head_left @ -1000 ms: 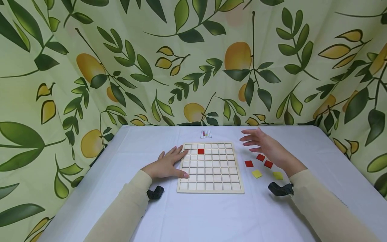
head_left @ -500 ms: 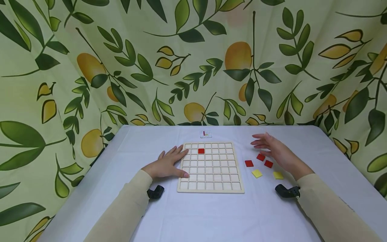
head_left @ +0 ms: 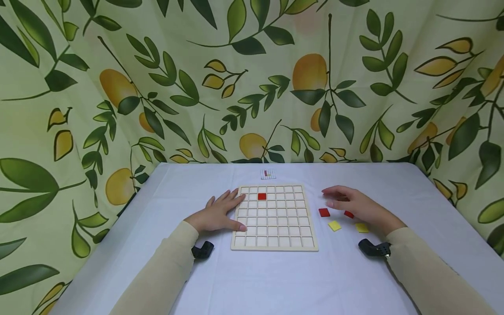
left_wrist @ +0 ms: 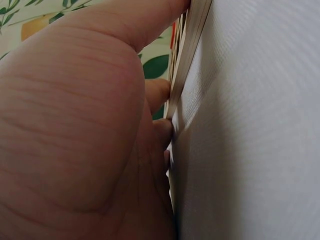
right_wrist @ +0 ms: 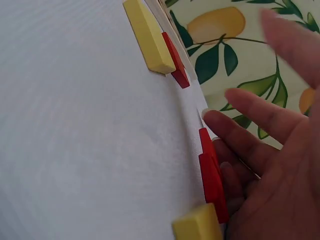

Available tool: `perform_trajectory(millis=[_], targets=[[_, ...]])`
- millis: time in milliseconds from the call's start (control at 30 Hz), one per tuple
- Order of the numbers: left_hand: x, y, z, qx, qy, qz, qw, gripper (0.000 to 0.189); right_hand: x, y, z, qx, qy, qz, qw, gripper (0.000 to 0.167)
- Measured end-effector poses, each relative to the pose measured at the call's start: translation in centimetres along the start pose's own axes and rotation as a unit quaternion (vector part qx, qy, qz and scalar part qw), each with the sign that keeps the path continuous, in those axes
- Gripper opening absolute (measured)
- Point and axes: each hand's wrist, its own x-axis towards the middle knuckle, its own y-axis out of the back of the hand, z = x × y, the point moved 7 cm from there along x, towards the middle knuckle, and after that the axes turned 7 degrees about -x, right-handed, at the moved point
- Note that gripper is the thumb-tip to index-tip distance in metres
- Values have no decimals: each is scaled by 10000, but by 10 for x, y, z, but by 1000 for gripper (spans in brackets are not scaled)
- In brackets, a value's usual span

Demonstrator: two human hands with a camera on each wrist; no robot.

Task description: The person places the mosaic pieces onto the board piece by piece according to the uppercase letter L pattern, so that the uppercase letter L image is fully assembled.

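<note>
A pale wooden grid board (head_left: 277, 225) lies flat, one red square tile (head_left: 261, 196) in its upper left part. My left hand (head_left: 218, 213) rests on the board's left edge, fingers spread; the left wrist view shows fingertips on the board's side (left_wrist: 192, 45). Right of the board, my right hand (head_left: 358, 205) is just above loose tiles, fingers apart and holding nothing. Near it lie a red tile (head_left: 324, 212), a second red tile (head_left: 348, 214) partly covered by the hand, and two yellow tiles (head_left: 334, 225). A third loose red tile (right_wrist: 205, 140), hidden from the head view, shows beside my fingers.
A small printed card (head_left: 268, 174) with a coloured grid pattern lies behind the board. A white cloth (head_left: 275, 280) covers the table. A leaf-and-fruit patterned curtain (head_left: 252, 87) hangs behind it. Black wrist cameras (head_left: 374, 248) are on both wrists.
My right hand first moved right, away from the board, then lowered over the loose tiles, covering one red tile and part of another. The left hand and board have stayed put.
</note>
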Motion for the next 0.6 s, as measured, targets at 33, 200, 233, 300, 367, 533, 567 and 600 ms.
perform_trajectory(millis=[33,200,233,300,367,533,567,600], targets=[[0,0,0,-4,5,7,10000,117,0,-1,-1,-109,73,-9,9999,64],[-1,0,1,-25,0,9,10000,117,0,-5,-3,-365,376,44,9986,57],[-1,0,1,-29,2,4,10000,117,0,-5,-4,-376,422,69,9984,54],[-1,0,2,-35,2,5,10000,117,0,-6,-5,-383,497,77,9980,47],[-2,0,3,-38,11,-1,10000,117,0,-6,-6,-401,548,73,9977,39],[-3,1,4,-32,8,23,10000,116,-1,-7,-8,-302,451,82,9985,18],[-3,1,4,-27,2,33,10000,116,-1,-7,-9,-266,433,89,9987,16],[-3,1,4,-34,-5,34,10000,116,-1,-6,-10,-236,448,104,9987,14]])
